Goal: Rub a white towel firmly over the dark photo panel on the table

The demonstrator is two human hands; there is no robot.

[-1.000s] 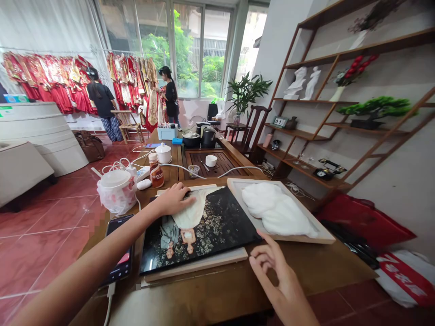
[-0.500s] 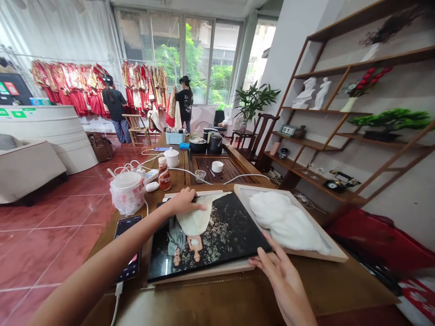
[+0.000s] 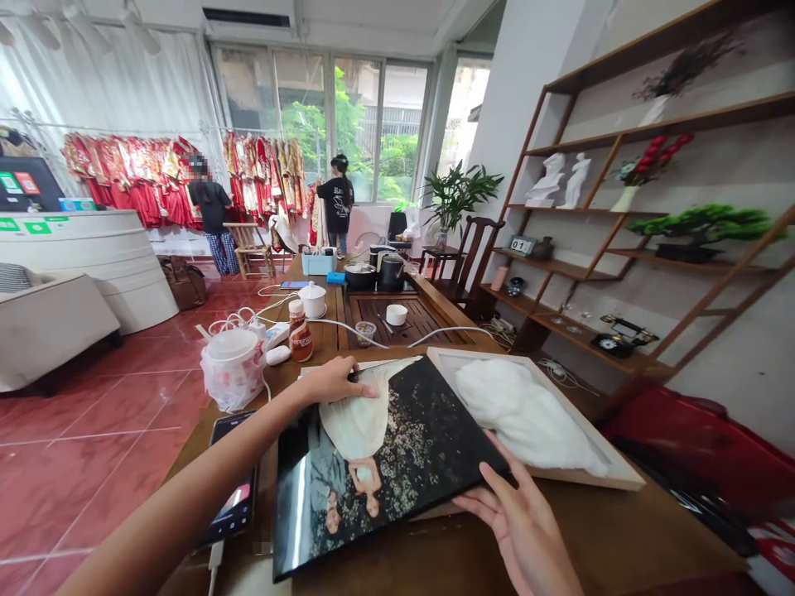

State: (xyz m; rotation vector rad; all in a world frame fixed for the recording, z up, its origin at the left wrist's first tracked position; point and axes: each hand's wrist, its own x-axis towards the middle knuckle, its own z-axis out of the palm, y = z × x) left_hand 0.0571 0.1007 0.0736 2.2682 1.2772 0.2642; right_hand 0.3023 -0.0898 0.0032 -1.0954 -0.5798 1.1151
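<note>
A glossy photo panel (image 3: 397, 463) is tilted up just left of a wooden frame (image 3: 590, 422), its long axis slanting across the view, with the printed figures (image 3: 351, 488) head-down toward the camera. Its near corner is held by the widely spread right hand (image 3: 518, 530); the left hand (image 3: 332, 382) is laid palm-down on top, its grip not discernible.

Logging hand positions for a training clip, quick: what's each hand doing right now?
Left hand: open, resting on the glossy photo panel.
Right hand: holding that panel's near edge from beneath.
</note>
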